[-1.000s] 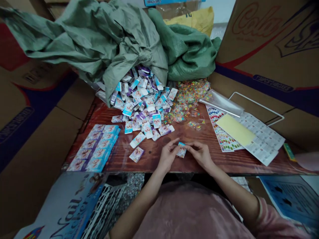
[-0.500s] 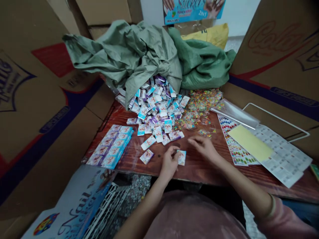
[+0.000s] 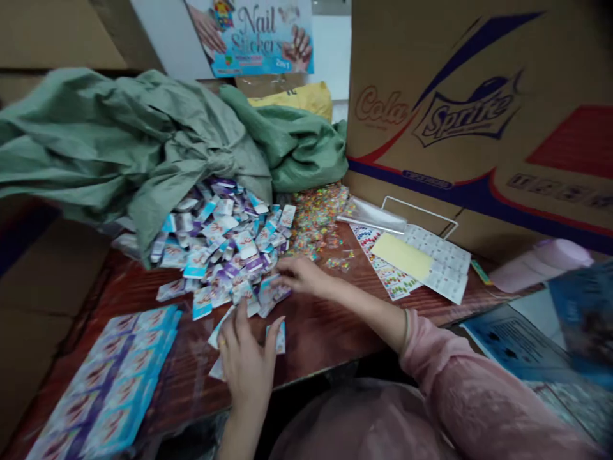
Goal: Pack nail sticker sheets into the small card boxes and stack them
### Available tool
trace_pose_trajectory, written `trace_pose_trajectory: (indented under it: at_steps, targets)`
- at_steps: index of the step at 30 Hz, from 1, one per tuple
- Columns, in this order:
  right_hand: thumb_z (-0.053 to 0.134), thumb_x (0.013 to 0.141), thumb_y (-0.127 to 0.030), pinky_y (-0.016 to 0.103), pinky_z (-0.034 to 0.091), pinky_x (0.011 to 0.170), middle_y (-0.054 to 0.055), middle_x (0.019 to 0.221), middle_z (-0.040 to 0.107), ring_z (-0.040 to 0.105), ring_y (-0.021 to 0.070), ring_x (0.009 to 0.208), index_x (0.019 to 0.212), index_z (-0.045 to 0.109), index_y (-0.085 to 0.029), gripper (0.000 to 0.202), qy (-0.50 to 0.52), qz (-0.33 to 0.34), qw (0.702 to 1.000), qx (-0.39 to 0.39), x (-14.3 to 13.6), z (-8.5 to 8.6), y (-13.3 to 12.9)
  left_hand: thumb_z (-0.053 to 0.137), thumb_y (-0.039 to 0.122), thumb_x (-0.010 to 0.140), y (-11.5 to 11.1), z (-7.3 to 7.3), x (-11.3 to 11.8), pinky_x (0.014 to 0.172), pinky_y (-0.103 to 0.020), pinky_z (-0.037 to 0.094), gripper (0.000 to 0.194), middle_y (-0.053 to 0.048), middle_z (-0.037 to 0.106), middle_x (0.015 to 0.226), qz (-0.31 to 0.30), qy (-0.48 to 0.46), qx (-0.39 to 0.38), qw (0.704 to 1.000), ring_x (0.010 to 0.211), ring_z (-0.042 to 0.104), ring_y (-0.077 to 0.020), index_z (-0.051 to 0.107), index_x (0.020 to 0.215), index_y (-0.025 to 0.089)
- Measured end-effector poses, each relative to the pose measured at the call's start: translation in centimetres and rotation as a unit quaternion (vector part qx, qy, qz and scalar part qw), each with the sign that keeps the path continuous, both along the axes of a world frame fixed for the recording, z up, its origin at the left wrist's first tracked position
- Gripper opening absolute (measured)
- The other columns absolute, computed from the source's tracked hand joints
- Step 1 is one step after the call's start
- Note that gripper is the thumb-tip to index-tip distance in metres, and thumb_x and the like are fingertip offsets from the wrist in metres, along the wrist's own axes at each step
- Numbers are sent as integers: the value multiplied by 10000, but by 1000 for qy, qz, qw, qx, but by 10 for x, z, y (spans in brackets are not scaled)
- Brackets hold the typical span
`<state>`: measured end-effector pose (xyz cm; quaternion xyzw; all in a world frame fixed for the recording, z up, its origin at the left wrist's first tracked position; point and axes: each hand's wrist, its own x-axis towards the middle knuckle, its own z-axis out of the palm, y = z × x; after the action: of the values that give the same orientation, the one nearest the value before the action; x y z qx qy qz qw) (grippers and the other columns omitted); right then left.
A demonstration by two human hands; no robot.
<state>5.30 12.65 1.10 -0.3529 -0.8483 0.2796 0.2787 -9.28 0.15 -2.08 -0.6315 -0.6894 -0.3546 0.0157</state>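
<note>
My left hand (image 3: 246, 361) is open, its fingers spread over small white-and-blue boxes at the near edge of a heap. One small box (image 3: 281, 337) lies flat on the table by its thumb, partly hidden. At the heap's front right, my right hand (image 3: 309, 278) reaches in with fingers stretched out, touching or just above a small box (image 3: 269, 291). The heap of little nail sticker boxes (image 3: 246, 243), white, blue and purple, spills from a green sack (image 3: 191, 128). Neat rows of the same boxes (image 3: 138, 361) stand at the left.
Small clear packets of coloured candy (image 3: 318, 214) lie right of the heap. Further right are sticker sheets (image 3: 443, 255), a yellow card (image 3: 401, 255) and a clear plastic sleeve (image 3: 373, 216). A large carton (image 3: 479, 76) walls the right side, with a pink bottle (image 3: 543, 263) before it.
The view has turned right. My left hand has left the single box, moved left over other boxes and spread its fingers. My right hand has moved left to the heap's edge.
</note>
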Motion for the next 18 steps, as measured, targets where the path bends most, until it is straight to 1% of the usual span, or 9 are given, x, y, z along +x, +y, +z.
trace_pose_trajectory:
  at_steps: [2,4,5,7,8,9,11,14,18]
  targets:
    - [582,888,-274,221,452,767,13,902,688,623,133,831,937,661,-182,131,57,87,994,-31,25,8,-22,519,508,830,9,4,8,923,-449,424,584,-170,575,1242,-71,-48,-30,996,1123,547,-340,491,1306,171]
    - [536,915,-351,222,465,770,11,964,686,631,125,848,1043,623,-187,225,91,82,991,-60,55,8,-39,539,456,825,16,1,21,814,-376,483,415,-110,680,1046,-142,-131,-94,977,920,642,-275,607,1144,200]
    - [523,921,-374,223,469,768,14,991,684,632,125,857,1099,595,-188,267,85,38,994,-62,72,4,-45,562,438,809,18,-2,29,750,-341,497,343,-80,705,921,-165,-182,-127,961,813,657,-244,641,1047,203]
    - [500,933,-378,223,468,767,26,1019,678,629,129,871,1102,590,-188,269,6,-108,993,-38,111,-8,-50,633,420,750,19,-8,45,633,-286,497,261,-31,685,722,-182,-295,-177,921,668,641,-199,641,884,197]
    - [509,931,-363,224,466,770,28,993,681,627,134,866,1056,616,-192,237,-83,-194,977,-23,131,-15,-50,661,413,722,19,-10,53,582,-262,486,247,-13,665,673,-183,-351,-195,898,623,626,-180,617,832,196]
    - [523,921,-371,237,465,786,32,973,680,624,147,873,1018,635,-206,222,-187,-284,940,-11,149,-23,-50,677,406,705,18,-10,60,531,-240,467,247,-1,654,655,-184,-402,-211,872,582,607,-160,590,799,195]
    - [561,895,-319,335,461,816,151,1013,653,600,245,942,1056,630,-120,265,-247,-368,896,-4,179,-37,-50,684,395,692,15,-9,71,445,-205,409,259,3,653,666,-188,-478,-244,822,508,559,-121,557,778,186]
    - [553,884,-272,435,426,870,235,1060,614,548,329,1019,1164,581,-54,356,-289,-400,870,11,195,-54,-55,652,368,702,14,-7,81,396,-194,354,233,-13,655,666,-185,-538,-280,774,477,524,-106,559,767,165]
    - [413,908,-114,471,352,978,228,1190,578,507,325,1112,1229,558,-97,352,-322,-378,867,33,179,-72,-70,622,347,716,14,-12,89,501,-218,430,199,12,611,598,-168,-575,-266,756,514,530,-110,544,702,164]
